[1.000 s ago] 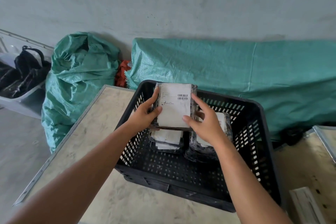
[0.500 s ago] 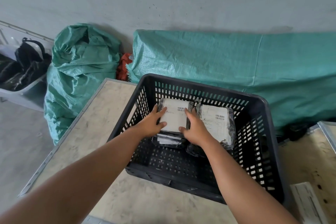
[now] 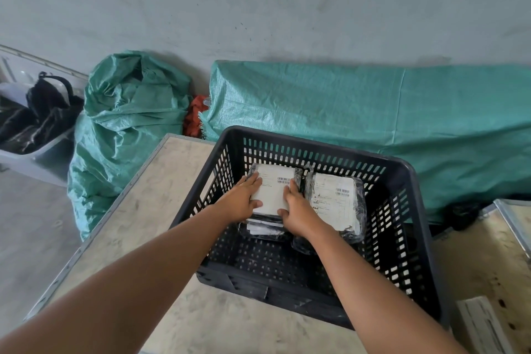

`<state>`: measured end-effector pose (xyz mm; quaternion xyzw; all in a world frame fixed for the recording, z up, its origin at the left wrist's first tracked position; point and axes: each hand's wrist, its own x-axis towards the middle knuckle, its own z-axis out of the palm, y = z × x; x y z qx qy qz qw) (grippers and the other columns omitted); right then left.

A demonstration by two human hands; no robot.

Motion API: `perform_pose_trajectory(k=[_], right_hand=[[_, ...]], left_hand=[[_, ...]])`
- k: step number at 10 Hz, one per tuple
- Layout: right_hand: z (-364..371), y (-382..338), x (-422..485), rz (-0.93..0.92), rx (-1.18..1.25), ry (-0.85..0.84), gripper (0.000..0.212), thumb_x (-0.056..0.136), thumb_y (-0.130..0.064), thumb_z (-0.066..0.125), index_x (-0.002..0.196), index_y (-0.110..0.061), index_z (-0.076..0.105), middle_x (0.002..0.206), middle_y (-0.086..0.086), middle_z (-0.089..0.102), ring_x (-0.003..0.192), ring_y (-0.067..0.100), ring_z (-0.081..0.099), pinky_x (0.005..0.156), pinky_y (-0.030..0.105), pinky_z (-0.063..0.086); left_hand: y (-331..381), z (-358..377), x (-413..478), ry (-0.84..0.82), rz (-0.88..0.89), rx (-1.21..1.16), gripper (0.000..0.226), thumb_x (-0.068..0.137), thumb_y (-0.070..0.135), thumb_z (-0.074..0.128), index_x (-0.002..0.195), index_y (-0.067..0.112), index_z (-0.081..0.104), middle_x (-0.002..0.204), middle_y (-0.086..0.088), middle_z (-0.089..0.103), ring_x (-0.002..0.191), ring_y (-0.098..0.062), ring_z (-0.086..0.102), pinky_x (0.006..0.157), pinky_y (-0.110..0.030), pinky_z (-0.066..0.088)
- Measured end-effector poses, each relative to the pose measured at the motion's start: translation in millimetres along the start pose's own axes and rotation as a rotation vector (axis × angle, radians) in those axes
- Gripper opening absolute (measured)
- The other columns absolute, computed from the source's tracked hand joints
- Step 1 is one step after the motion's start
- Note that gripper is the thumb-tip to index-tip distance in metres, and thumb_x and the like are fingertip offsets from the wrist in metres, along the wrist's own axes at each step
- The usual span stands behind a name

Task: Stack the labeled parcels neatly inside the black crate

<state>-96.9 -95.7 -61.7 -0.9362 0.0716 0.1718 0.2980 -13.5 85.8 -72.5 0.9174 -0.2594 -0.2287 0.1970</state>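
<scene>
A black slotted crate (image 3: 413, 238) stands on a pale table (image 3: 138, 227). Inside it, against the far wall, are two stacks of black-wrapped parcels with white barcode labels. The top parcel of the left stack (image 3: 274, 191) lies flat on its pile, and both hands grip its sides: my left hand (image 3: 242, 200) on its left edge, my right hand (image 3: 296, 205) on its right edge. The right stack (image 3: 334, 201) lies beside it, touching, untouched by either hand. Lower parcels (image 3: 263, 228) stick out under my hands.
Green woven sacks (image 3: 126, 121) and a long green-covered bundle (image 3: 373, 112) lie behind the table by the grey wall. A grey tub with black bags (image 3: 37, 129) sits at far left. A second wooden surface (image 3: 488, 261) with a white box (image 3: 479, 325) is at right.
The parcel held above the crate came down onto the left stack. Both hands followed it down and still hold its sides; in the last half second they barely moved.
</scene>
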Motion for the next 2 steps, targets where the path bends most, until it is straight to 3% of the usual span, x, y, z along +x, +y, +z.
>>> perform_pose_trajectory(k=[1, 2], right_hand=[[-1, -7, -3, 0.028, 0.055, 0.010, 0.077, 0.102, -0.015, 0.061, 0.163, 0.000, 0.016, 0.173, 0.010, -0.007, 0.158, 0.029, 0.012, 0.123, 0.031, 0.015], [-22, -7, -5, 0.056, 0.162, 0.041, 0.067, 0.096, -0.014, 0.071, 0.155, -0.004, 0.042, 0.167, 0.009, 0.030, 0.150, 0.029, 0.036, 0.119, 0.035, 0.029]], left_hand=[[11, -5, -2, -0.016, -0.071, 0.014, 0.076, 0.101, 0.023, 0.060, 0.162, 0.015, 0.015, 0.171, 0.003, 0.000, 0.154, -0.027, 0.018, 0.124, -0.040, 0.018], [30, -15, -4, -0.057, -0.090, 0.164, 0.078, 0.100, 0.029, 0.061, 0.162, 0.014, 0.016, 0.171, -0.006, 0.004, 0.154, -0.039, 0.013, 0.124, -0.050, 0.016]])
